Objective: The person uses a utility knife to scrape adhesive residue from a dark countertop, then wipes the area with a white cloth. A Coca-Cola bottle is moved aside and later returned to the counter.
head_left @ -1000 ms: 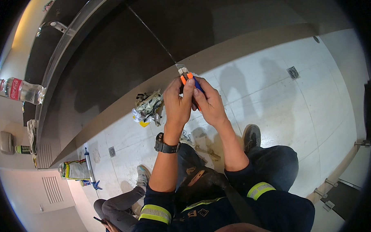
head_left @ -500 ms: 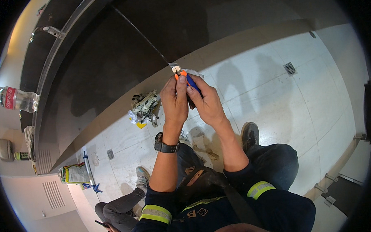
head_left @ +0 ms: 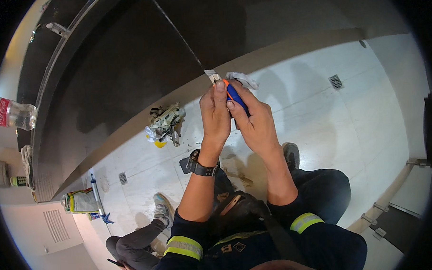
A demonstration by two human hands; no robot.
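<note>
Both my hands grip a blue and orange utility knife [head_left: 236, 97], one at each side of its handle. My left hand [head_left: 216, 117] is closed, its thumb lying up by the metal head, and my right hand [head_left: 257, 121] wraps around the blue handle. The short, pale blade points up and left, at the lower end of a thin light line [head_left: 176, 29] that crosses the dark panel [head_left: 128, 62]. Whether the blade touches the panel I cannot tell. Just beyond my right fingers is a crumpled white cloth or paper [head_left: 245, 80].
A heap of crumpled paper and plastic [head_left: 167, 123] lies on the pale tiled floor [head_left: 315, 126] to the left. Farther left are a caulking gun [head_left: 97, 198], a bag [head_left: 80, 202] and a plastic bottle [head_left: 15, 114]. Someone seated at lower left holds a phone [head_left: 116, 262].
My hands and the knife have shifted slightly right, still gripping together. The white cloth or paper shows more beside them. The surroundings sit a little farther left in view.
</note>
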